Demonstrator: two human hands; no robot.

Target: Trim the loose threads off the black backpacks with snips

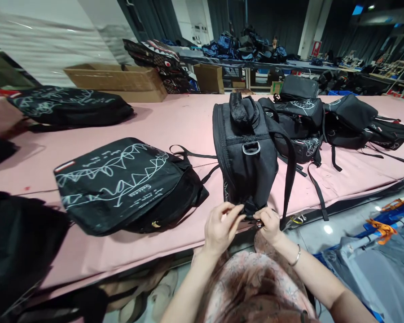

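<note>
A black backpack (pixel 247 152) lies back-side up on the pink table (pixel 175 121), its handle away from me and its bottom end at the near edge. My left hand (pixel 219 228) pinches the bottom edge of the backpack with closed fingers. My right hand (pixel 269 223), a thin bracelet on its wrist, is closed on the same edge just to the right, beside a shoulder strap (pixel 289 179) that hangs over the table edge.
A flat black bag with white scribble print (pixel 121 181) lies left of the backpack. More black bags (pixel 323 119) are piled to the right and at the far left (pixel 70 105). Cardboard boxes (pixel 117 80) stand behind. Blue and orange items (pixel 387 224) lie on the floor at right.
</note>
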